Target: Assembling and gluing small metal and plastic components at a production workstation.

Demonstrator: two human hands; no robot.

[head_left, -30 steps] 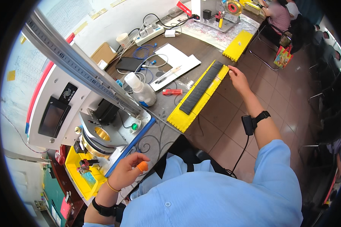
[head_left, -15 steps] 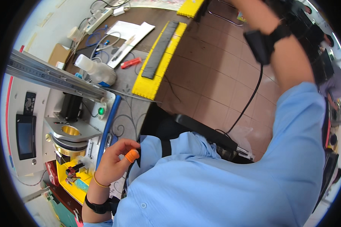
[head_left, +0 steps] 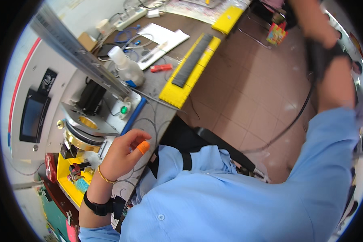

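Observation:
My left hand [head_left: 123,155] hovers by the edge of the grey patterned tabletop, just right of a machine with a brass-coloured ring [head_left: 84,143]. Its fingers are loosely bent and apart from the thumb, which wears an orange finger cover [head_left: 142,147]. Nothing shows in its grasp. My right arm stretches far up to the right. The right hand [head_left: 316,20] is smeared by motion and cut by the upper edge, so its fingers cannot be made out. A black device [head_left: 324,56] with a cable is strapped to that wrist.
A clear bottle [head_left: 127,68], a red-handled tool [head_left: 161,68] and white paper [head_left: 165,50] lie on the table. Yellow strips [head_left: 173,92], one bearing a grey bar [head_left: 193,60], line its edge. A yellow tray [head_left: 64,177] sits under the machine. A chair armrest [head_left: 226,149] is beside me.
The view has shifted, so table and machine sit further right and tilt. My left hand has lifted away from my clothing toward the machine. My right arm has swung outward to the right.

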